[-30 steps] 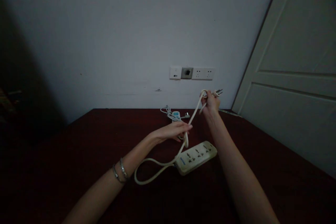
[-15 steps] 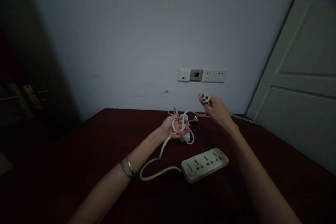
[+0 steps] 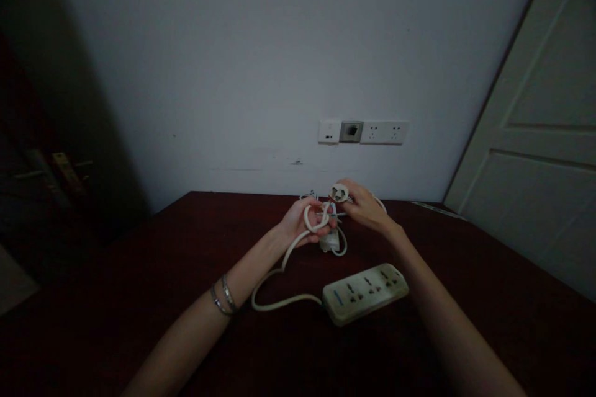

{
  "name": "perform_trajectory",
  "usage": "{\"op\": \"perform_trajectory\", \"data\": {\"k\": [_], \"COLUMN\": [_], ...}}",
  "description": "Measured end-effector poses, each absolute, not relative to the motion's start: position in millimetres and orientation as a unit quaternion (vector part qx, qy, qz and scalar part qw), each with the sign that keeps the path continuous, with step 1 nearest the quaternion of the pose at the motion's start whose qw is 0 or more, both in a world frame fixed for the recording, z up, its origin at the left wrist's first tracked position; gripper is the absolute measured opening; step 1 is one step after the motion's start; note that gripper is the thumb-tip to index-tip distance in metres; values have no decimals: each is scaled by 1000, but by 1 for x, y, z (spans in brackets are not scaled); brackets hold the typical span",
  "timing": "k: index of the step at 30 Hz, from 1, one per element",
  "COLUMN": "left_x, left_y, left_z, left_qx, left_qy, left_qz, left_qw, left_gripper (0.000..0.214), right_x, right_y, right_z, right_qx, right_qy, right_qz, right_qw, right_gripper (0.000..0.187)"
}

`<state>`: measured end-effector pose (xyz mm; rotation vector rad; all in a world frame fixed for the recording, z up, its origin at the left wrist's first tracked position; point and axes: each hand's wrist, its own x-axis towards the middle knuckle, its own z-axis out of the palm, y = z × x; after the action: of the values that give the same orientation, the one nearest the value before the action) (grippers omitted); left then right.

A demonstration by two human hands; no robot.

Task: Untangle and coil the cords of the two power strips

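Observation:
My left hand [image 3: 300, 220] holds a loop of the white power cord [image 3: 311, 223], its fingers curled under the loop. The round white plug [image 3: 338, 193] is gripped in my right hand [image 3: 365, 206], its pins turned towards me. Plug and loop are now close together, just over my left fingers. From the loop the cord drops and bends back to the off-white power strip [image 3: 365, 293], which lies at an angle on the dark red table in front of my hands.
Behind my left hand lies another white device [image 3: 330, 239] with its own thin cable, partly hidden. Wall sockets [image 3: 384, 132] sit above the table's back edge. A pale panelled door [image 3: 540, 198] stands at the right. The table [image 3: 209, 248] is dark red.
My right hand has brought the plug left and down, from apart on the right to beside the cord loop. My left hand still holds the loop in nearly the same spot.

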<state>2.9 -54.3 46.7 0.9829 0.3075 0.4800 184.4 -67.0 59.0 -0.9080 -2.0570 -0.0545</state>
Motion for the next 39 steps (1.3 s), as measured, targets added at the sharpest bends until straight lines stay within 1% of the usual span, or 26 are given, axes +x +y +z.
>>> {"op": "perform_trajectory", "data": {"k": [3,7,11,13,15,17,18,21,23,25,28,31,33,36,39], "left_x": [9,17,21,19,15,11,9,7,10,16,27,33,34,33,32], "left_y": [-58,-68,-80,-84,-86,-85,-84,-82,-84,-90,-105,-117,-121,-121,-119], "left_z": [45,45,51,54,55,55,55,52,49,47,46,47,46,44,42], "left_qx": [451,433,424,436,468,523,558,659,685,676,630,613,633,690,766], "left_qy": [168,201,202,202,211,234,251,298,303,294,304,319,329,359,374], "left_qz": [236,235,219,209,188,175,180,237,276,294,303,309,308,310,307], "left_qw": [844,847,855,852,837,800,770,649,603,609,647,653,630,546,424], "left_gripper": [20,17,16,21,31,40,40,33,32,32,28,25,25,27,29], "right_x": [192,200,206,209,211,214,216,225,231,236,237,234,232,230,229], "right_y": [-62,-51,-44,-45,-47,-49,-51,-52,-51,-47,-39,-30,-26,-23,-21], "right_z": [53,38,31,33,38,44,47,50,47,40,23,8,3,-2,-4], "right_qx": [-370,-387,-398,-403,-409,-410,-409,-416,-426,-437,-449,-454,-456,-460,-466], "right_qy": [-810,-783,-761,-749,-743,-743,-744,-738,-731,-714,-672,-648,-636,-622,-617], "right_qz": [19,88,113,105,88,67,54,17,18,64,144,175,187,200,205], "right_qw": [455,480,500,514,522,525,526,531,533,544,570,586,594,601,601], "right_gripper": [6,12,13,12,12,11,11,11,12,15,24,32,35,39,40]}}
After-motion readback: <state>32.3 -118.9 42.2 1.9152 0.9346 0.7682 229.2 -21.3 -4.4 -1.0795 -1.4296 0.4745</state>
